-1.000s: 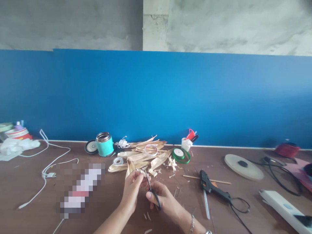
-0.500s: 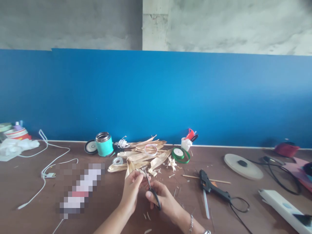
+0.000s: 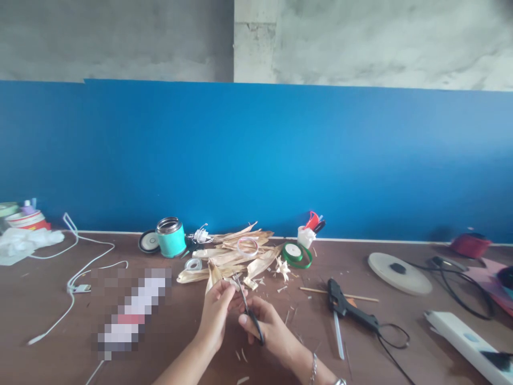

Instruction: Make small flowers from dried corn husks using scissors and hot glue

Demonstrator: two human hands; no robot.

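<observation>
My right hand [image 3: 266, 323] is closed round the black handles of a pair of scissors [image 3: 253, 322]. The blades point up and to the left, beside the fingertips of my left hand [image 3: 218, 307]. That hand pinches a small pale piece of dried corn husk [image 3: 231, 281], mostly hidden by the fingers. Just beyond my hands lies a pile of dried corn husks [image 3: 232, 262], one of them standing up behind the left hand. A pale husk flower [image 3: 282, 269] rests at the pile's right end. Small husk scraps [image 3: 242, 354] are scattered around my hands.
To the right are a black glue gun [image 3: 348, 307], a thin wooden stick [image 3: 363, 298], a white disc [image 3: 401, 274] and a white power strip [image 3: 467, 339]. Green ribbon [image 3: 297, 254] and a turquoise jar [image 3: 170, 238] stand behind. White cables [image 3: 74, 280] lie left.
</observation>
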